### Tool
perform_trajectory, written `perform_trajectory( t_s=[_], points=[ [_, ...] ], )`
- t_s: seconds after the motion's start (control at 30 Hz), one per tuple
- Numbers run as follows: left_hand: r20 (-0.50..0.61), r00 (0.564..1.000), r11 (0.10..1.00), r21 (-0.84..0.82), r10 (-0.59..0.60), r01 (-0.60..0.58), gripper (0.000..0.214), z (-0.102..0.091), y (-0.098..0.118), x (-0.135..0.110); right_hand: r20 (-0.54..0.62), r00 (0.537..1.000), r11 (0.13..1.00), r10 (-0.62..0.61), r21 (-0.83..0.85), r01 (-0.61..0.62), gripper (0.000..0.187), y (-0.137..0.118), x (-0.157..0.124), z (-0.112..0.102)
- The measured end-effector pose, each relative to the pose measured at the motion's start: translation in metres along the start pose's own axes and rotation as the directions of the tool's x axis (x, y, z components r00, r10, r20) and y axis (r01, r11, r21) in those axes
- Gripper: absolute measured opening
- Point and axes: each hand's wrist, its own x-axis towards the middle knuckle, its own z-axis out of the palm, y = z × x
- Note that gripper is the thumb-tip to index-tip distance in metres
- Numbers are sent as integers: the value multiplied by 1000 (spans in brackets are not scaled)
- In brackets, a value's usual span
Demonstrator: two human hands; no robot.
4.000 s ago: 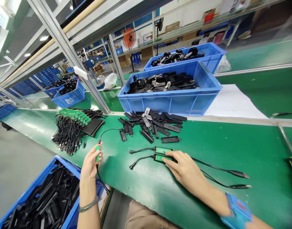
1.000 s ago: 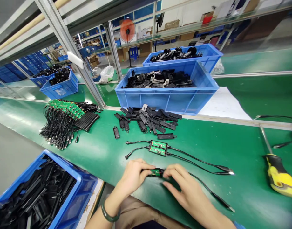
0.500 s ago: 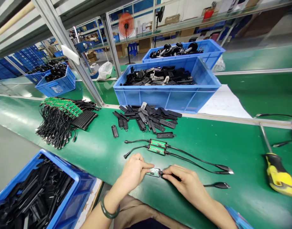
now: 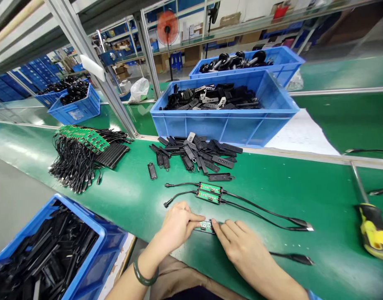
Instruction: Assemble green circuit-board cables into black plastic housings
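Observation:
My left hand [image 4: 176,225] and my right hand [image 4: 241,248] meet near the front edge of the green belt [image 4: 288,187]. Between their fingertips lies a small green circuit board [image 4: 206,226] with a black cable [image 4: 291,257] running off to the right. The left fingers pinch its left end. The right fingers lie fairly flat, pressing on its right end. Just beyond lie two more green boards with cables [image 4: 210,191], side by side. A pile of black plastic shells [image 4: 197,154] sits farther back.
A blue bin of black parts [image 4: 225,112] stands behind the pile, another blue bin [image 4: 250,62] behind it. A bundle of cabled boards [image 4: 81,154] lies at left. A blue bin of black shells [image 4: 47,254] sits at my lower left. A yellow screwdriver [image 4: 374,231] lies at right.
Four seconds ago my left hand held one cabled board at left and my right touched the two lying boards. Now both hands press that board onto the belt.

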Motion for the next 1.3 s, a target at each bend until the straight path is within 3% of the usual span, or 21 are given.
perform_trajectory(
  t_s=[0.27, 0.33, 0.43, 0.53, 0.63, 0.73, 0.87, 1.0, 1.13, 1.3],
  points=[
    [30, 999, 999, -21, 39, -39, 25, 0, -1, 3, 142, 983, 976, -113, -172, 137, 43, -18, 4, 3],
    [38, 998, 999, -19, 46, -45, 26, -1, -2, 4, 158, 978, 975, -138, -152, 162, 40, -14, 5, 4],
    [16, 999, 999, -27, 30, -29, 26, 0, -2, 4, 171, 982, 993, -74, 101, 58, 28, 1, 8, 1],
    [-18, 999, 997, -59, 44, -45, 24, 1, -1, 0, 194, 977, 912, 88, 379, -157, 30, 12, 10, 1],
    [-34, 998, 985, -163, 47, -52, 27, -2, 0, -8, 128, 982, 846, 141, 499, -187, 38, 10, 9, 7],
    [-16, 999, 924, -383, -35, 26, 39, -10, -5, -17, 109, 987, 859, 115, 489, -154, 35, 5, 5, 13],
    [3, 980, 834, -526, -197, 169, 16, -13, -15, -23, 66, 996, 913, 59, 401, -81, 32, 6, 1, 17],
    [4, 970, 781, -593, -244, 199, 11, -1, -21, -20, 13, 998, 931, 69, 358, -69, 33, 5, -1, 20],
    [-167, 981, 902, -430, -102, 21, 17, 7, -19, -20, -20, 996, 931, 87, 357, -74, 34, 2, -1, 23],
    [-336, 928, 958, -169, 163, -230, 22, 12, -20, -27, -21, 995, 933, 96, 351, -83, 33, 2, -1, 22]
  ],
)
